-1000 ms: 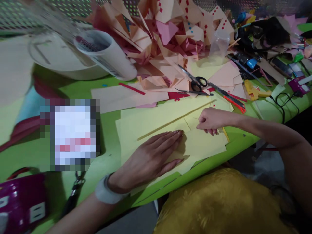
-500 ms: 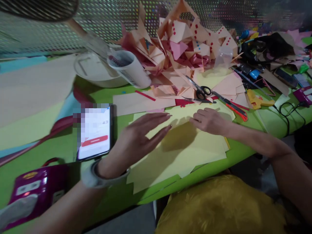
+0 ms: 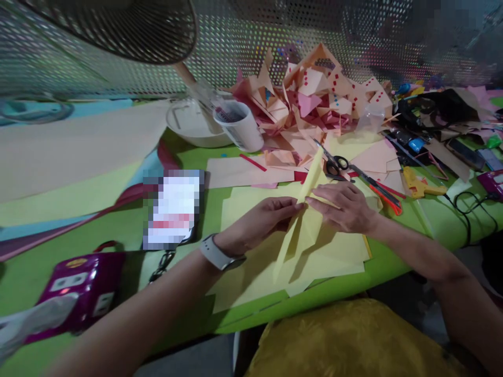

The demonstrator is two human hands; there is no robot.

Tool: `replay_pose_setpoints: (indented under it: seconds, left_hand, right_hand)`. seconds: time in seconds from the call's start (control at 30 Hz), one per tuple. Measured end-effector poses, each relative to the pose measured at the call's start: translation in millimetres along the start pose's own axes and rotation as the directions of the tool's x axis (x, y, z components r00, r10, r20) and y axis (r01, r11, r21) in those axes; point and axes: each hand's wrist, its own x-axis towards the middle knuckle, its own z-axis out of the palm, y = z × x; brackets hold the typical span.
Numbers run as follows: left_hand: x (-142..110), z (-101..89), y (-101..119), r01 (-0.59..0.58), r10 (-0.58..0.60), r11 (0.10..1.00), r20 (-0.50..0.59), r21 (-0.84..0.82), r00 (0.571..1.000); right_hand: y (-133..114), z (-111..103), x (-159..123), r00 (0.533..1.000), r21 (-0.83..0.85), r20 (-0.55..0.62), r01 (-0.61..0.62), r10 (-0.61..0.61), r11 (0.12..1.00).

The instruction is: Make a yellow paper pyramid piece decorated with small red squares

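Both hands hold a folded sheet of yellow paper [image 3: 307, 230], lifted and tilted above more yellow sheets [image 3: 249, 275] that lie on the green table. My left hand [image 3: 261, 222], a pale watch strap on its wrist, pinches the paper's left side between thumb and fingers. From the right, my right hand [image 3: 346, 207] presses its fingers along the folded edge. Just behind the paper's upper end lie black-handled scissors [image 3: 337, 165]. A red-and-black utility knife [image 3: 383, 193] rests close beyond my right hand.
To the left are a phone [image 3: 175, 209] and a purple power strip [image 3: 84, 288]. Behind stand a white cup [image 3: 241, 128] and a heap of folded peach paper [image 3: 314, 97]. A yellow glue gun [image 3: 420, 183] with a cable lies to the right. A fan [image 3: 129, 26] overhangs the back left.
Both hands have closed on yellow paper and raised it, folded, from the sheets. Earlier the left hand hovered with fingers extended. The view has shifted left and up.
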Motion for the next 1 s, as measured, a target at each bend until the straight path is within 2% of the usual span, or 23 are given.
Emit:
replay_pose_setpoints:
  seconds: [0.1, 0.23, 0.4, 0.57, 0.77, 0.9, 0.97, 1.0]
  left_hand:
    - [1.1, -0.8, -7.2, -0.016, 0.008, 0.995, -0.086, -0.097, 0.996]
    - [0.0, -2.3, -11.1, -0.036, 0.022, 0.992, -0.117, -0.120, 0.993]
    - [0.3, -1.1, -14.1, -0.088, 0.057, 0.978, -0.163, -0.188, 0.985]
    - [1.2, 1.6, -13.9, -0.120, 0.082, 0.961, -0.155, -0.249, 0.984]
    - [-2.7, -0.9, -10.3, -0.038, 0.016, 0.967, -0.088, -0.253, 0.996]
    - [-3.3, -2.5, -10.0, -0.049, 0.024, 0.978, -0.125, -0.205, 0.992]
    - [-3.0, -1.4, -10.4, -0.068, 0.033, 0.976, -0.164, -0.207, 0.986]
    - [-2.8, -0.3, -10.7, -0.082, 0.040, 0.972, -0.189, -0.220, 0.981]
  right_hand:
    - [-0.2, 1.8, -3.3, 0.995, 0.080, 0.057, -0.083, 0.079, 0.993]
    - [0.6, 3.0, -6.7, 0.982, 0.132, 0.104, -0.170, 0.156, 0.977]
    - [1.4, 5.0, -8.2, 0.988, 0.115, 0.084, -0.142, 0.133, 0.983]
    - [1.0, 5.1, -8.4, 0.997, 0.172, 0.075, -0.043, 0.030, 0.984]
    - [4.6, 1.1, -8.1, 0.998, 0.188, 0.047, -0.040, 0.032, 0.981]
    - [3.4, 1.6, -6.7, 0.992, 0.302, 0.037, -0.124, 0.118, 0.945]
    - [0.8, 0.9, -5.1, 0.966, 0.372, -0.007, -0.238, 0.259, 0.897]
    - [-0.9, 0.1, -3.9, 0.933, 0.410, -0.014, -0.323, 0.360, 0.853]
